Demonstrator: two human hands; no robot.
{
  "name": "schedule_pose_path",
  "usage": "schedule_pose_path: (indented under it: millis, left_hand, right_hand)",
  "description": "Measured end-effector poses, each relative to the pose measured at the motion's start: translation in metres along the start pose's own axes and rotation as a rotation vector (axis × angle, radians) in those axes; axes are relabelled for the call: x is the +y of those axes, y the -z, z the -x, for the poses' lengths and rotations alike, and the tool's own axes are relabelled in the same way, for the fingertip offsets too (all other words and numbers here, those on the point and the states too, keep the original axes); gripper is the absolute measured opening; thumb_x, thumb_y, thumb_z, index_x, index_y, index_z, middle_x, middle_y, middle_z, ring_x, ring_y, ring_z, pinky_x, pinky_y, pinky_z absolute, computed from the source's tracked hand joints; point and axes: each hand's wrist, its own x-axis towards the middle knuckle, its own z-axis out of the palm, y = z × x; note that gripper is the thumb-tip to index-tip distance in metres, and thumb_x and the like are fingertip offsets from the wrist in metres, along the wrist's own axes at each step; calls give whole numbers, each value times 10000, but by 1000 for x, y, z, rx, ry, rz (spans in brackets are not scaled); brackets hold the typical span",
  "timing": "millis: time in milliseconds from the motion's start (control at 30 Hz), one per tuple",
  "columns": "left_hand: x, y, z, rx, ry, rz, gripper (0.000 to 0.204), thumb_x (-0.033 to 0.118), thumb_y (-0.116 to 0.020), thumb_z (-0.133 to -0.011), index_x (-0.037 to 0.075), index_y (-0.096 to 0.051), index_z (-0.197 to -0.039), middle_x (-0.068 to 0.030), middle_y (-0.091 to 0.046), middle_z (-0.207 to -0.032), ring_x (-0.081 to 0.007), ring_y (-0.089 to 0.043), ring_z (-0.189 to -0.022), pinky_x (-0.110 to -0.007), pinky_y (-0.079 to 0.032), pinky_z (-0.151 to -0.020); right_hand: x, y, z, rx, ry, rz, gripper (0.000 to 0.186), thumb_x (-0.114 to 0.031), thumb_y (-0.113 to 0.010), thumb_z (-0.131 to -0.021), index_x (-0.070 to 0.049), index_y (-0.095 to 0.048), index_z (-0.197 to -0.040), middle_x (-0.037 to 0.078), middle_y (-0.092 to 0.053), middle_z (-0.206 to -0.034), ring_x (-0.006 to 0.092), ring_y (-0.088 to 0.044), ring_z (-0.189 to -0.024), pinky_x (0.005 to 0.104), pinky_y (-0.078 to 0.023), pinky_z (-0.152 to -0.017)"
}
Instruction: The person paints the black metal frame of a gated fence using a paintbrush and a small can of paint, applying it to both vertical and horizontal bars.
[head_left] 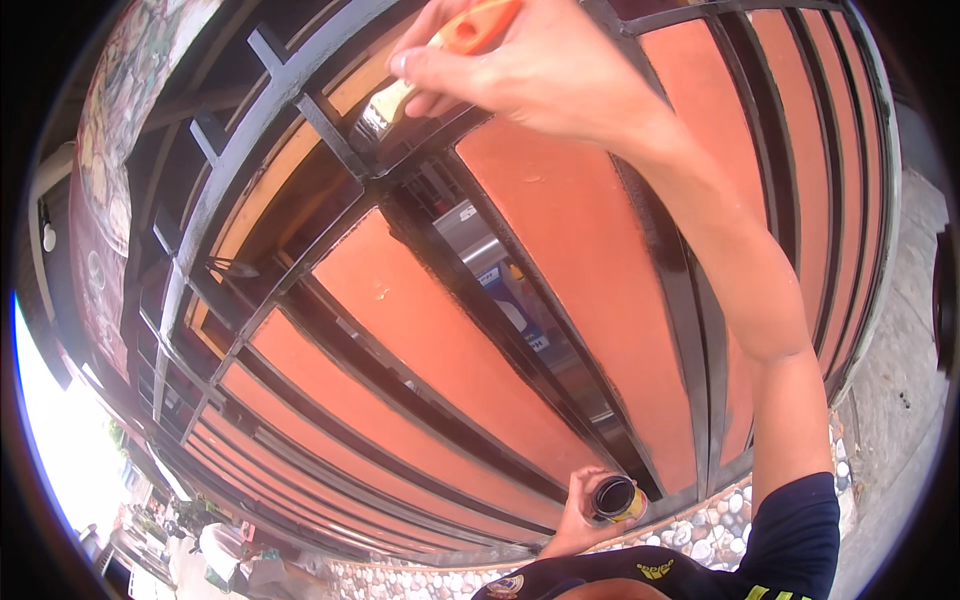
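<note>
A dark bar (333, 138) blocks the brush's (388, 106) way left.

Yellow lettering (655, 571) on dark shirt (570, 574) — white print (488, 277) on blue panel (506, 304)

We've got our right arm (790, 430) reaching up from the lower right, elbow (772, 335) a bit bent, right forearm (700, 190) slanting left toward the top edge. Up there our right hand (520, 80) has thumb (430, 68) and fingers (421, 104) closed in a pinch grip. Our left hand (577, 510) is low, near the bottom edge, curled in a grip; only a little left forearm (563, 544) shows.
</note>
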Motion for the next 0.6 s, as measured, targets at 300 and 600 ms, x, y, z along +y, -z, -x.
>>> schedule_pose_path:
  millis: [300, 600]
  left_hand:
    - [-4, -1, 4, 5, 23, -63, 855, -1, -817, -681, 91, -249, -1312, -141, -522, -1276, -212, -499, -1249, -372, -379, -1068]
    - [-14, -5, -3, -8, -12, -23, 846, 44, -831, -678, 76, -248, -1290, -144, -530, -1233, -218, -525, -1216, -378, -396, -1052]
  right_hand:
    - [23, 5, -5, -16, -8, 164, 173, -156, -635, -774, 0, -692, -721, 80, -691, -668, 134, -667, -648, 263, -528, -677]
    - [22, 11, -7, -81, -99, 45, 158, -131, -634, -827, 20, -679, -812, 80, -701, -736, 107, -690, -711, 251, -546, -678]
